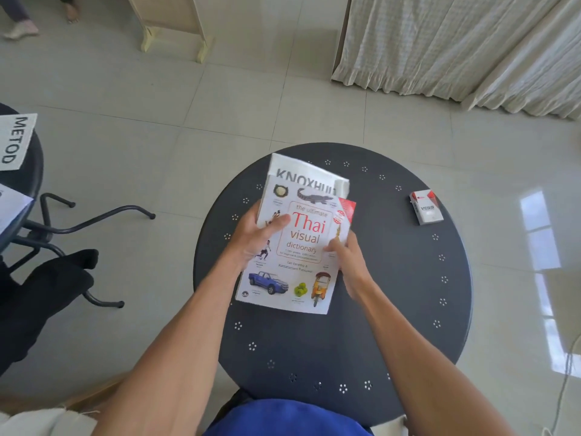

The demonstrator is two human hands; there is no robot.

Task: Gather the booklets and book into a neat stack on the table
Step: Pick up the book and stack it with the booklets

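A round black table (393,278), its rim dotted with small flower-shaped perforations, is seen from above. Near its middle a small pile of printed matter is held between two bare hands. On top lies the book (292,247), a white-covered Thai visual dictionary with pictures of a crocodile, a blue pickup truck, green fruit and a tuk-tuk on its front. Beneath it a white booklet (301,176) lettered "KNOXHULT" is seen jutting out at the far edge, and a red-cornered booklet (347,209) is seen peeking out at the book's right side — the pile is thus not squared up.

The left hand (254,237) is placed at the left edge of the book, its thumb pressed flat on the cover and its fingers curled under and hidden, so that the pile is gripped on that side. The right hand (349,262) is set against the right edge, its fingers bent and closed on the edge of the book; whether the lower booklets are caught in that grip as well cannot be told. The near end of the pile appears to be resting on the tabletop, though this is not clear.

Well apart to the right, near the table's far rim, a small red and white box (426,207) marked "VESS" is lying. At the left edge of the view a second dark table (28,184) is partly shown, with a white sheet (15,141) lettered "METOD" upon it. A pale tiled floor (157,136) and light curtains (456,42) are seen beyond.
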